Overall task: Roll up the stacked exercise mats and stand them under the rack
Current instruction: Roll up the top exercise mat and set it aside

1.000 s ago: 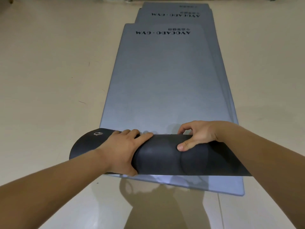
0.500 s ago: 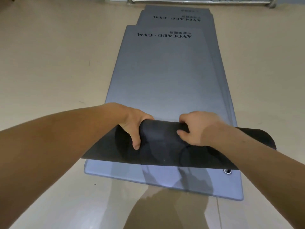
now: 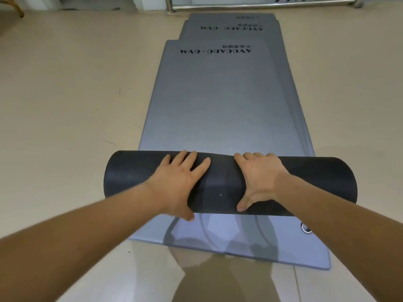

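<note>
Pressing roll (image 3: 305,182) | left hand (image 3: 178,184), right hand (image 3: 259,182): grip spread flat | mat (image 3: 218,101) print: "AVOCADO · GYM", upside down

The roll (image 3: 231,184) lies across the near end of the mats (image 3: 218,110), with both hands pressed on top of it, left hand (image 3: 177,184) and right hand (image 3: 259,182) near its middle. Ahead of it the grey top mat runs flat and bare to its far end (only printed lettering there). Open floor (image 3: 72,101) flanks the mats on both sides; a metal rail (image 3: 261,2) crosses the far edge.
</note>
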`<action>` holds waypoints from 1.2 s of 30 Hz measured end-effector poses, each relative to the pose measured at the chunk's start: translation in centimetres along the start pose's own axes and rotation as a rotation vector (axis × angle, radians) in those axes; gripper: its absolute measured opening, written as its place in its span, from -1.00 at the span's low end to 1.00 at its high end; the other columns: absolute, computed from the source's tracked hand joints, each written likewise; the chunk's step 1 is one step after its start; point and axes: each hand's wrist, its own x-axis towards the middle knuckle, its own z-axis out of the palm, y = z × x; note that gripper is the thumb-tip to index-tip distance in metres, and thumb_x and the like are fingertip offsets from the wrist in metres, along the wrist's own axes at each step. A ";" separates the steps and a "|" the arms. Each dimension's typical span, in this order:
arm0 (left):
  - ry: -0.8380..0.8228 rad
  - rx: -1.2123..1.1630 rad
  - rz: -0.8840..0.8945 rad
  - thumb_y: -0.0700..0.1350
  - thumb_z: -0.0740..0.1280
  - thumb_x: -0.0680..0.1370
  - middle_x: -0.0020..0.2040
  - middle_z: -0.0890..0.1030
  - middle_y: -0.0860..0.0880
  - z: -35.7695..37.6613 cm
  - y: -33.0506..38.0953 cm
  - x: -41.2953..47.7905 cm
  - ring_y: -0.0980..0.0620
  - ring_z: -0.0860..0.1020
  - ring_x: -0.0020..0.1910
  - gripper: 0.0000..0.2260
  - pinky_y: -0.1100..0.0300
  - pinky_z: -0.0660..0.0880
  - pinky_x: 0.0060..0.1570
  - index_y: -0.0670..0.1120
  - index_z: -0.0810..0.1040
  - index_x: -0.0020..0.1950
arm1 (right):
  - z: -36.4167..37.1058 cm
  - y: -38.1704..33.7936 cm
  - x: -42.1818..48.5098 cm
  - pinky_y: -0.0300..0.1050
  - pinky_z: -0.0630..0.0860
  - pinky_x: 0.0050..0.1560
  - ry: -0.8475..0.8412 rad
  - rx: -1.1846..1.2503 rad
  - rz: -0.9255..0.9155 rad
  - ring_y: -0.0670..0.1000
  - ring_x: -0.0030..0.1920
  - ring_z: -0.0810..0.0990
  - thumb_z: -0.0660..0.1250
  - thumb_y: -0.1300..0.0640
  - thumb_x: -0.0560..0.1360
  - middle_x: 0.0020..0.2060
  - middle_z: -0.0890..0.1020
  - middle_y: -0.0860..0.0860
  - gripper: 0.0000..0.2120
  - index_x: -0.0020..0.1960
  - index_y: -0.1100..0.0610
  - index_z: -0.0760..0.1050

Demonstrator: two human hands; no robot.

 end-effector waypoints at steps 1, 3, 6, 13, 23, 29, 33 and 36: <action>-0.001 0.010 -0.040 0.43 0.54 0.27 0.69 -0.12 -0.15 1.1 0.5 -0.1 -0.22 -0.08 0.67 0.33 -0.30 0.06 0.59 0.09 -0.37 0.65 | -0.3 0.3 0.4 0.11 0.44 0.26 -0.024 0.018 -0.015 0.08 0.23 0.54 0.56 -0.49 0.09 0.24 0.52 -0.05 0.14 0.49 -0.02 0.21; 0.036 0.012 -0.078 0.43 0.54 0.28 0.69 -0.13 -0.16 2.4 0.6 0.3 -0.23 -0.11 0.67 0.35 -0.30 0.03 0.59 0.10 -0.42 0.63 | -0.5 0.8 1.1 0.11 0.41 0.29 -0.074 0.074 -0.037 0.06 0.25 0.55 0.57 -0.49 0.10 0.27 0.54 -0.08 0.14 0.51 -0.07 0.22; 0.070 0.003 -0.053 0.40 0.52 0.28 0.64 0.06 -0.13 2.9 -0.3 1.4 -0.19 0.10 0.61 0.26 -0.22 0.20 0.54 0.12 -0.29 0.65 | -0.4 1.0 1.9 0.18 0.31 0.47 -0.076 0.133 -0.069 0.09 0.48 0.40 0.59 -0.48 0.11 0.53 0.38 -0.07 0.31 0.66 -0.11 0.03; -0.015 -0.064 -0.003 0.42 0.51 0.22 0.46 0.37 0.02 1.4 -2.3 3.6 -0.08 0.45 0.35 0.19 -0.10 0.49 0.31 0.17 -0.09 0.65 | 2.2 0.1 0.0 0.31 0.13 0.57 0.059 -0.070 0.027 0.21 0.61 0.11 0.48 -0.48 0.21 0.60 0.11 0.14 0.33 0.68 -0.03 -0.20; -0.262 -0.323 0.062 0.23 0.62 0.18 0.17 0.57 0.18 -0.5 -2.9 2.1 0.01 0.59 0.10 -0.05 0.01 0.59 0.14 0.30 0.24 0.49 | 0.3 0.3 -0.4 0.06 0.48 0.17 -0.118 -0.023 -0.106 0.10 0.20 0.55 0.59 -0.40 0.15 0.22 0.51 -0.04 0.09 0.52 -0.14 0.16; -0.205 -0.330 0.037 0.24 0.62 0.22 0.43 0.33 0.14 -1.2 -1.9 -2.4 0.02 0.38 0.37 0.06 -0.04 0.51 0.31 0.23 0.15 0.62 | 0.3 1.1 -0.9 0.00 0.53 0.16 -0.383 0.286 -0.138 0.01 0.15 0.56 0.71 -0.32 0.02 0.19 0.56 -0.18 0.03 0.37 -0.37 0.29; 0.243 -0.142 0.128 0.23 0.39 0.36 0.33 0.45 -0.06 2.4 1.5 -6.6 -0.16 0.51 0.22 -0.25 -0.12 0.57 0.09 0.12 0.32 0.53 | 0.0 2.2 -0.5 0.14 0.57 0.25 -0.298 0.480 -0.134 0.03 0.17 0.58 0.75 -0.29 -0.04 0.20 0.55 -0.21 -0.03 0.21 -0.48 0.27; 0.069 -0.031 0.039 0.39 0.36 0.40 0.54 0.18 -0.24 4.5 4.0 -6.7 -0.31 0.23 0.52 -0.01 -0.29 0.27 0.48 -0.02 0.00 0.65 | 0.0 2.2 -0.8 0.10 0.53 0.30 -0.206 0.419 -0.162 -0.01 0.26 0.47 0.71 -0.34 0.06 0.26 0.40 -0.22 -0.08 0.30 -0.43 0.30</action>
